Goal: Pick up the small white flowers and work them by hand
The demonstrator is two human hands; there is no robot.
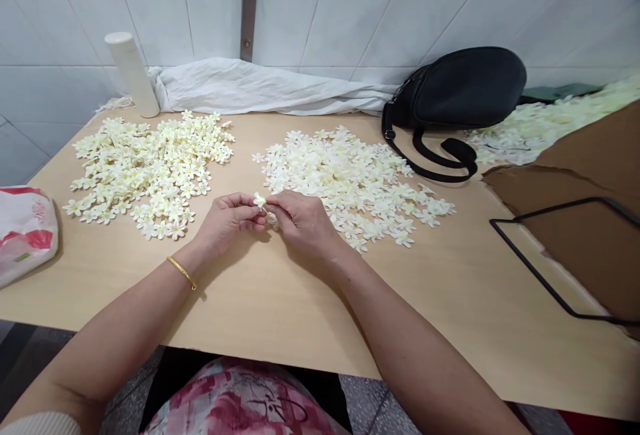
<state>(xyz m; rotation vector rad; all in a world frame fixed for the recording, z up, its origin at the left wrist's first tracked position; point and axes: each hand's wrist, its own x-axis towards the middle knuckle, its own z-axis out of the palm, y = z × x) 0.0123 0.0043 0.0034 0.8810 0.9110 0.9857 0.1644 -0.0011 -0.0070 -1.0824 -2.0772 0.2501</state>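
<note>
A small pale-yellow artificial flower (259, 200) is pinched between the fingertips of both hands, just above the table. My left hand (231, 220), with a gold bracelet at the wrist, closes on it from the left. From the right, my right hand (304, 220) grips its underside, where a thin stem-like piece shows; the fingers partly hide it. A heap of cream flowers (160, 162) with yellow centres lies left of my hands. Just beyond my right hand spreads a flat pile of whiter flower heads (345, 178).
A white bottle (133, 75) leans near a rolled white cloth (265, 88) along the tiled wall. At back right sits a black bag (460, 88) with its strap on the table. Brown cardboard (595, 202) and a black wire frame (540, 275) occupy the right; a plastic packet (27, 228) lies left.
</note>
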